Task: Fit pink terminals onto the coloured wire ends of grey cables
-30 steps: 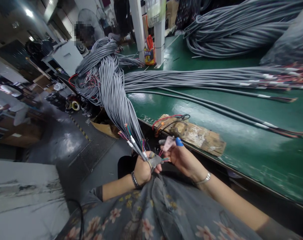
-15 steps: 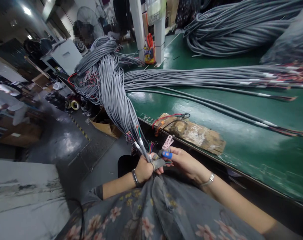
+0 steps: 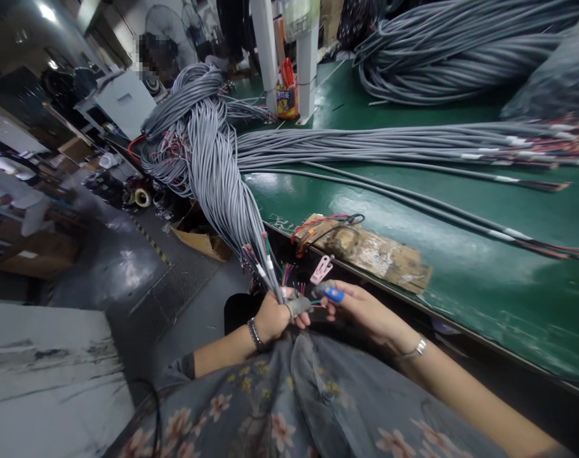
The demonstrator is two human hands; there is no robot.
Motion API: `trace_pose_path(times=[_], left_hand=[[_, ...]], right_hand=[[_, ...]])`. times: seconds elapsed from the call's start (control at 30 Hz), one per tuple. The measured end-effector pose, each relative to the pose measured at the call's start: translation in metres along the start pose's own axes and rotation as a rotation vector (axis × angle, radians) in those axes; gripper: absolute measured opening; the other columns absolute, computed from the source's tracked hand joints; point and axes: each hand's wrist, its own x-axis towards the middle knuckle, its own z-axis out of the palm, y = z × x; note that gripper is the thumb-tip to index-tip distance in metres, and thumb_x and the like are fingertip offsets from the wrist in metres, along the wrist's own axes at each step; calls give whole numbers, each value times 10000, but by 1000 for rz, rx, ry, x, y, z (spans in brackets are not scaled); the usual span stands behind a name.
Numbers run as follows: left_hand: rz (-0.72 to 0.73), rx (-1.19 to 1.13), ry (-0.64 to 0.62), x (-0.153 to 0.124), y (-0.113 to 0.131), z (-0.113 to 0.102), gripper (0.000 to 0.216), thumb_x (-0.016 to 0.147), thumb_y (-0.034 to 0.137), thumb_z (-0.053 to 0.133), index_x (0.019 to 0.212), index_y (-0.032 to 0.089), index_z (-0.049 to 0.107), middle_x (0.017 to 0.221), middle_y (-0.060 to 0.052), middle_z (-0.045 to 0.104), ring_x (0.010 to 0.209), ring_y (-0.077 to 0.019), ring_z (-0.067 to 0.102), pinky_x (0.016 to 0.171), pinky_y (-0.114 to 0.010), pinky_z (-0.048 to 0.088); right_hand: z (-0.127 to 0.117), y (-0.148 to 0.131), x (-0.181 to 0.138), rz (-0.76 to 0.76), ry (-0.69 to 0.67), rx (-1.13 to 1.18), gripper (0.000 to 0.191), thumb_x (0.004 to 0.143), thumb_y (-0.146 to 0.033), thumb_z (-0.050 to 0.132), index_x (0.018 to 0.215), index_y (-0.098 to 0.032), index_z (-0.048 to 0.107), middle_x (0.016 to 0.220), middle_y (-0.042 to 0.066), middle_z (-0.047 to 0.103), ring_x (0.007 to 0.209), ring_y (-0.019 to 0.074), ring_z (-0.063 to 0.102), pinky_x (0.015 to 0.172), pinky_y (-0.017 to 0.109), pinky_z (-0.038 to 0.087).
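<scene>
My left hand (image 3: pixel 279 316) is closed around the end of a grey cable (image 3: pixel 274 280) that comes from the thick bundle of grey cables (image 3: pixel 217 165). Its thumb wears a grey covering. Thin coloured wires (image 3: pixel 315 303) stick out past this thumb toward the right. With a blue band and grey covering on its fingers, my right hand (image 3: pixel 349 304) pinches at the tips of those wires. A pink clip (image 3: pixel 322 270) sits just above the right fingers, at the bench edge. More coloured wire ends (image 3: pixel 287 275) fan out above my left hand.
A worn wooden block (image 3: pixel 366 254) lies along the edge of the green bench (image 3: pixel 461 280), with red and black leads on it. Stripped cables (image 3: pixel 389 143) stretch across the bench. A large cable coil (image 3: pixel 452 57) lies behind. An open cardboard box (image 3: pixel 201 238) is on the floor.
My right hand has moved slightly right, away from my left hand, and the thin coloured wires now show between them. My left hand keeps its grip on the cable.
</scene>
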Motion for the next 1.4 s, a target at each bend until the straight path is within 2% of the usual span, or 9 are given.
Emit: trace_pose_path(times=[0.1, 0.2, 0.33, 0.47, 0.73, 0.83, 1.03, 1.27, 1.4], left_hand=[[10, -60, 63, 1, 0, 3, 496, 543, 601, 751, 521, 152, 542, 444, -26, 588, 359, -95, 500, 393, -213, 397], [25, -70, 62, 3, -2, 4, 498, 560, 611, 741, 554, 148, 557, 460, -33, 600, 381, -105, 523, 412, -218, 411], [11, 10, -67, 1, -1, 2, 513, 563, 625, 746, 585, 131, 608, 511, -65, 640, 455, -136, 585, 461, -233, 444], [8, 76, -136, -5, -3, 1, 497, 535, 593, 787, 523, 136, 594, 518, -68, 643, 449, -132, 577, 485, -254, 473], [40, -164, 106, 0, -10, 0, 533, 538, 634, 750, 624, 124, 621, 482, -55, 628, 394, -126, 557, 412, -224, 415], [35, -163, 102, 1, -10, 2, 518, 547, 625, 745, 614, 130, 607, 477, -54, 627, 391, -121, 548, 416, -220, 406], [25, -15, 18, -1, -7, 0, 507, 572, 627, 727, 551, 136, 603, 501, -71, 637, 421, -125, 566, 423, -217, 385], [-28, 83, -101, -2, -1, -3, 474, 554, 589, 747, 530, 150, 570, 488, -61, 617, 433, -136, 566, 462, -251, 441], [-18, 15, -56, -1, -1, 0, 497, 537, 609, 746, 526, 156, 540, 462, -41, 597, 403, -124, 541, 440, -244, 433]], right_hand=[[3, 5, -5, 9, -3, 19, 502, 566, -615, 786, 738, -190, 583, 649, -26, 555, 556, 108, 467, 551, 276, 425], [11, 9, -5, -84, 43, -23, 474, 588, -590, 785, 724, -196, 557, 630, -28, 566, 569, 116, 478, 577, 282, 415], [19, 7, 3, -118, 8, 19, 407, 682, -562, 726, 743, -211, 529, 560, -37, 563, 527, 133, 505, 568, 294, 404], [17, -1, 13, -85, 41, 37, 393, 643, -513, 773, 763, -201, 567, 589, -33, 579, 508, 122, 489, 523, 271, 373], [10, 13, 9, 31, 81, 341, 390, 611, -525, 789, 747, -204, 615, 662, -17, 568, 552, 108, 450, 532, 261, 416], [14, 16, 4, -1, 25, 246, 436, 635, -593, 754, 746, -201, 599, 621, -28, 533, 551, 116, 444, 533, 272, 398], [21, 10, 6, -101, 66, -72, 424, 642, -567, 750, 754, -198, 575, 614, -29, 585, 555, 124, 480, 568, 283, 376], [31, 3, 4, -102, -80, -22, 324, 733, -513, 664, 725, -234, 500, 493, -35, 584, 476, 163, 549, 560, 321, 428], [34, 1, 4, -130, 41, -62, 355, 686, -536, 698, 706, -224, 529, 524, -35, 566, 485, 140, 497, 544, 301, 399]])
